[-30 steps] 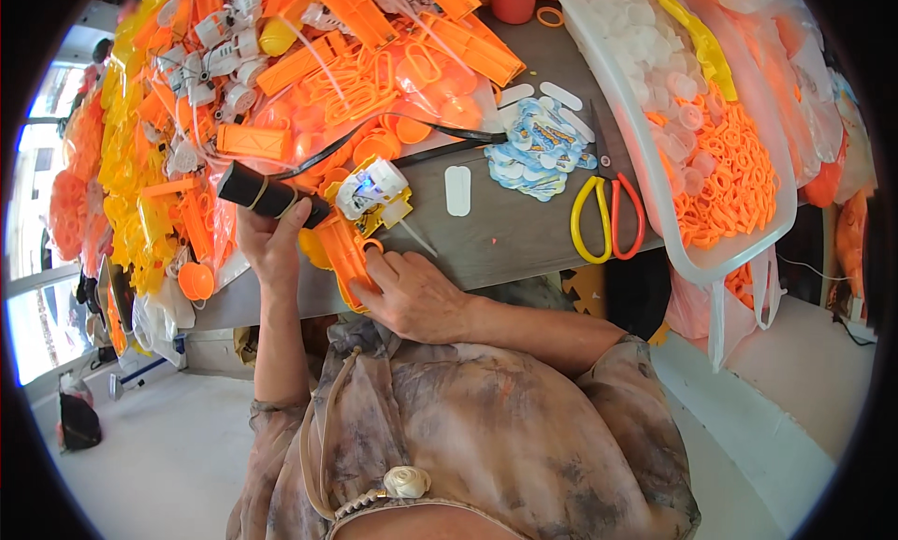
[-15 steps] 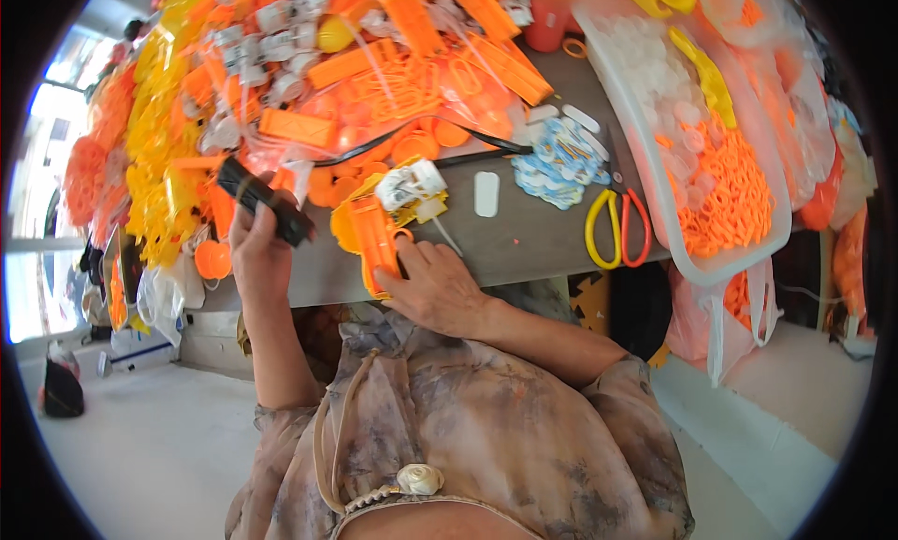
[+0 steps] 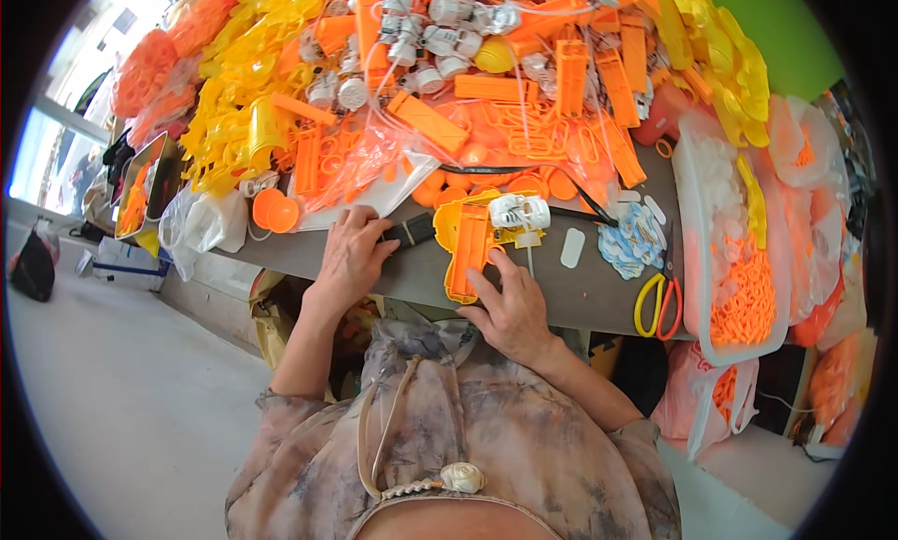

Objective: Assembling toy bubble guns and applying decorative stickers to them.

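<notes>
Reading the clock off the yellow shell (image 3: 451, 224), with 12 away from the body. Finding it near the front edge of the table (image 3: 599, 297), with an orange channel-shaped part (image 3: 470, 255) lying in it and a white module (image 3: 519, 211) at its 2 o'clock end.

Resting right hand (image 3: 514, 316) at 5 o'clock, with fingers spread, thumb and index apart, touching the right edge of the orange channel-shaped part. Placing left hand (image 3: 348, 258) at 9 o'clock, with fingers curled and slightly parted at the outer end of a black cylinder (image 3: 412, 230). Not managing to tell pinch from light touch there. Seeing the black cylinder on the table at 9 to 10, between left hand and shell.

Tracing black cable (image 3: 486, 170) from 12 round to 2. Spotting white rounded plate (image 3: 572, 247) near at 3, blue-and-white flat pieces (image 3: 629, 245) farther out, scissors (image 3: 658, 277) toward 4. Noting clear bin (image 3: 748, 357) well out at 3, carrying orange links (image 3: 744, 306). Seeing orange heap (image 3: 571, 77) at 1, yellow mouldings (image 3: 248, 119) at 10, orange cup (image 3: 276, 210) at 9 beyond left hand.
</notes>
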`<state>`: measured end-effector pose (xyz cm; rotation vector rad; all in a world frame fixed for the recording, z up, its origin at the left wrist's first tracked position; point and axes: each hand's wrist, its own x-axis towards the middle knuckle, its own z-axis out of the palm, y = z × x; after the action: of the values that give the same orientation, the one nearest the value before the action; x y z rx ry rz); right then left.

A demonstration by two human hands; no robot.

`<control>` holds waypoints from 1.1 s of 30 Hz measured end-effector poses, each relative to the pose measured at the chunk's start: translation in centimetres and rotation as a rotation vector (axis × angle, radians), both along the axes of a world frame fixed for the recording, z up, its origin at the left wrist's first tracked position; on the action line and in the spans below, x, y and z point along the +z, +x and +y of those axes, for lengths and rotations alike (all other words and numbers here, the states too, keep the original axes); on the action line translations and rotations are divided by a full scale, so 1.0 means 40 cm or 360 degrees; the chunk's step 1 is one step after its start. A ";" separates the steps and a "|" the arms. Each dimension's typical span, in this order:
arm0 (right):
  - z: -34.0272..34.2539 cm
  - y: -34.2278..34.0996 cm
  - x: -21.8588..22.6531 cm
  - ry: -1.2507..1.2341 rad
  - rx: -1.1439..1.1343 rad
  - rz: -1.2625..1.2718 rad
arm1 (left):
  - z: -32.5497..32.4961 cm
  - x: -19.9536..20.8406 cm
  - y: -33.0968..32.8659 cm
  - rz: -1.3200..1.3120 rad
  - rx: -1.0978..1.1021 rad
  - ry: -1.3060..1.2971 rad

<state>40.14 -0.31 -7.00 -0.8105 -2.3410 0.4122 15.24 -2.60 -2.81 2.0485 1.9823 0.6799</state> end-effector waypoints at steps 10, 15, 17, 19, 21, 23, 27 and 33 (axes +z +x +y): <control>0.017 0.020 -0.019 -0.0156 -0.0078 0.0471 | 0.124 0.067 -0.303 0.0259 0.0948 0.1112; 0.017 0.018 -0.023 -0.0155 -0.0041 0.0473 | 0.139 0.027 -0.452 0.0731 0.0939 0.0827; 0.014 0.021 -0.026 -0.0167 -0.0038 0.0482 | 0.142 0.028 -0.479 0.0675 0.0960 0.0904; 0.011 0.022 -0.027 -0.0208 -0.0047 0.0496 | 0.143 0.041 -0.508 0.0501 0.0903 0.1277; 0.008 0.022 -0.023 -0.0234 -0.0036 0.0516 | 0.130 0.063 -0.525 0.0282 0.0929 0.1318; 0.009 0.022 -0.017 -0.0257 -0.0037 0.0536 | 0.119 0.100 -0.513 -0.0888 0.1129 0.1321; 0.009 0.022 0.011 -0.0585 -0.0031 0.0727 | 0.109 0.147 -0.363 -0.0118 0.0828 0.1735; 0.003 -0.104 0.143 -0.1894 0.0579 0.1490 | 0.028 0.049 0.050 0.0107 0.0003 0.1427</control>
<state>35.98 -0.20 -1.28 -0.4382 -1.1781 1.9368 17.24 -1.47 -0.83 2.5109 1.8865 1.7642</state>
